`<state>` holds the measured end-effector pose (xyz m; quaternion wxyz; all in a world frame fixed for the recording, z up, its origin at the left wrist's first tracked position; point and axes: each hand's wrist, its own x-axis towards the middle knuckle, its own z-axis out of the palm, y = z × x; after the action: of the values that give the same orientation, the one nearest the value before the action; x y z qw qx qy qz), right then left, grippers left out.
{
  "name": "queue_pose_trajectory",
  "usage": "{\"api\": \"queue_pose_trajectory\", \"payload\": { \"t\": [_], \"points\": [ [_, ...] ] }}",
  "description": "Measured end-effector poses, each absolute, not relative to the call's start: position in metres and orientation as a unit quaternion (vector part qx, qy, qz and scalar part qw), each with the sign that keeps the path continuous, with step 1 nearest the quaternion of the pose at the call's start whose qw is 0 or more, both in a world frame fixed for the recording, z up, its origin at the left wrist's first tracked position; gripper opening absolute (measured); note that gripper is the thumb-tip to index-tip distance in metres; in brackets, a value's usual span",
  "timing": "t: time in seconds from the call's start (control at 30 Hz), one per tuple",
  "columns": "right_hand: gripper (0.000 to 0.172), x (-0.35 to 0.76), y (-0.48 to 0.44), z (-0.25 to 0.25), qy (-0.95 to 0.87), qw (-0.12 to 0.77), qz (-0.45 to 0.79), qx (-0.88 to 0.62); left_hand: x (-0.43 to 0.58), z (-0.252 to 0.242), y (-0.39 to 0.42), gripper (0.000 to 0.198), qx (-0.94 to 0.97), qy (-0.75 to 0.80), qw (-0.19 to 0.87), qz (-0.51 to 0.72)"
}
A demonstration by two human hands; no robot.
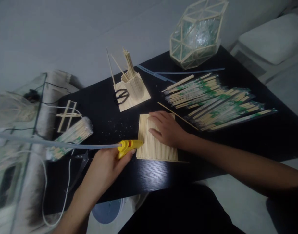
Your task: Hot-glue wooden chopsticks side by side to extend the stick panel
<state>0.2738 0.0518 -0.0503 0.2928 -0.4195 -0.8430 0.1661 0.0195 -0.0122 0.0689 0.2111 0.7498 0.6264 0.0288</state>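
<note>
My left hand is wrapped round a yellow hot glue gun, with a long pale glue stick trailing out of its back end. The gun's nozzle points right, at the left part of a flat panel of wooden sticks laid side by side; I cannot tell if it touches. My right hand rests on the panel with fingers spread, palm down. One loose stick lies just beyond that hand.
Wrapped chopsticks lie at the right, with glue sticks behind. A stick holder on a wooden base stands at the back, black scissors beside it. A geometric stick frame occupies the far corner. A white cord hangs at left.
</note>
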Motion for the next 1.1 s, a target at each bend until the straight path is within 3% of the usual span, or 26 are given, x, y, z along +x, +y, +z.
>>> {"api": "queue_pose_trajectory", "payload": {
  "t": [0.13,0.33,0.53,0.63,1.1],
  "points": [
    [0.037,0.274,0.052,-0.052,-0.843,0.297,0.161,-0.419,0.022,0.066,-0.007,0.053,0.741,0.635,0.212,0.048],
    [0.037,0.274,0.051,-0.051,-0.844,0.294,0.165,-0.417,0.004,0.067,-0.003,0.059,0.693,0.657,0.296,0.014],
    [0.037,0.274,0.052,-0.049,-0.841,0.294,0.164,-0.424,-0.009,0.045,0.010,0.061,0.512,0.702,0.492,0.054],
    [0.038,0.274,0.051,-0.050,-0.841,0.295,0.165,-0.423,-0.010,0.029,0.015,0.061,0.481,0.683,0.541,0.099],
    [0.038,0.275,0.051,-0.051,-0.841,0.296,0.163,-0.422,-0.013,0.011,0.021,0.067,0.488,0.703,0.507,0.102]
  ]
}}
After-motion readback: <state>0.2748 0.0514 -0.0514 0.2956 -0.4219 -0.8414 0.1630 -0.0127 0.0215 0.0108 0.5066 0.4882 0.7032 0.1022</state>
